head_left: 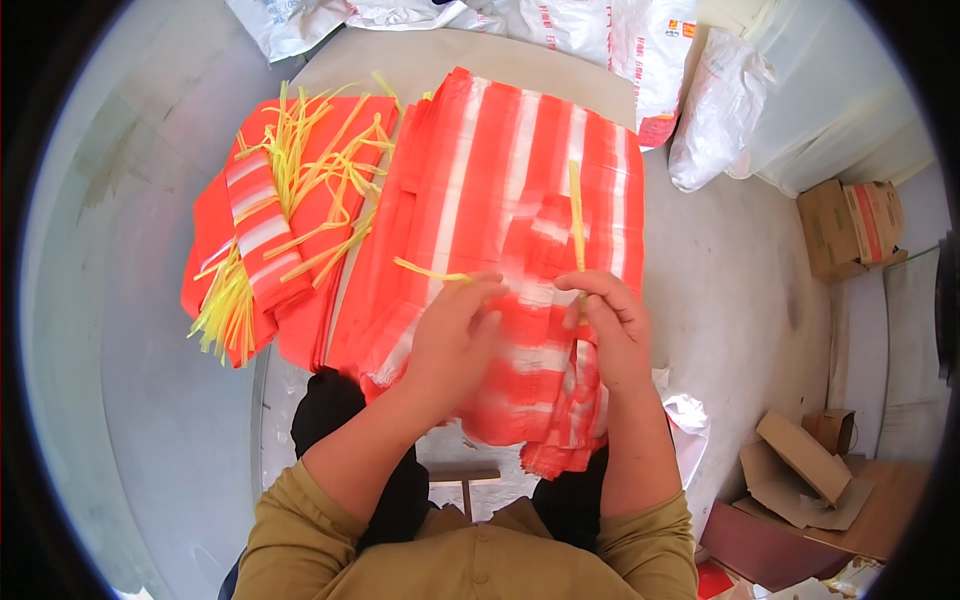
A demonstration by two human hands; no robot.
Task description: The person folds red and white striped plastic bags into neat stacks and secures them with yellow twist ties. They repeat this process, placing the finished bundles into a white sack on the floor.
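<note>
A wide stack of red-and-white striped plastic sheets or bags [520, 120] lies in front of me, its near end hanging over my knees. On top of it, between my hands, is a smaller folded striped bundle [540, 355], partly blurred. My left hand [455, 335] is closed at the bundle's left side, with a yellow strip [425, 268] sticking out from its fingertips. At the bundle's right side my right hand [615, 325] pinches another yellow length [576, 205], which points away from me. Whether these two lengths are one strip is hidden.
Left of the stack, loose yellow strips [295, 150] and a striped roll [262, 225] rest on folded red sheets [215, 215]. White sacks [720, 110] stand along the far side. Cardboard boxes [850, 225] sit at the right, and an opened carton [800, 480] lies lower right.
</note>
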